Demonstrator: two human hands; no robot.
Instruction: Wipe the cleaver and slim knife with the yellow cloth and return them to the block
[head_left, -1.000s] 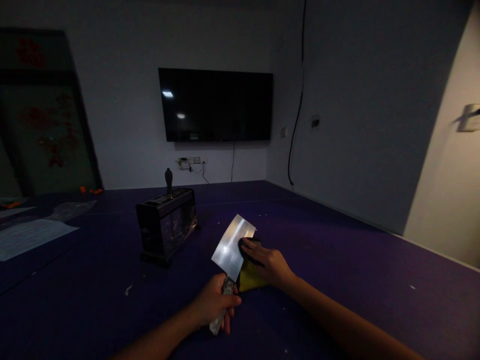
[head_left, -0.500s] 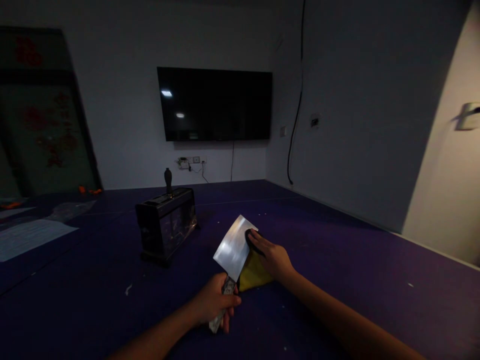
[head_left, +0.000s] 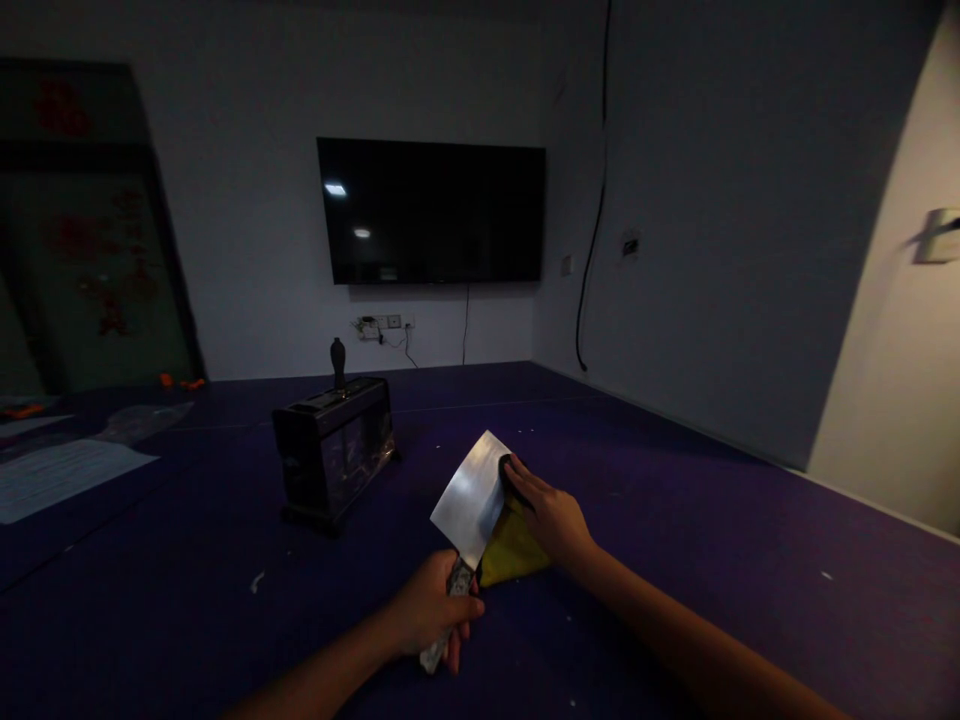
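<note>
My left hand (head_left: pixel 439 610) is closed round the patterned grey handle of a cleaver (head_left: pixel 471 500). Its broad, shiny blade points up and away from me, tilted. My right hand (head_left: pixel 555 520) grips a cloth (head_left: pixel 514 548), yellow on one side and dark on the other. A dark fold of it lies under my fingertips against the blade's right edge near the far corner. The yellow part hangs below my palm, beside and partly behind the blade. My right thumb is hidden.
A black box-shaped case with clear sides (head_left: pixel 334 455) stands on the purple surface (head_left: pixel 675 590) to the left, with a dark vase-shaped object (head_left: pixel 338 362) at it. Papers (head_left: pixel 67 475) lie farther left. A television (head_left: pixel 435 212) hangs on the far wall.
The cleaver and both hands appear slightly farther right, along with a small shift of the whole view. The dark fold has slid slightly along the blade's edge. Both grips stay the same.
</note>
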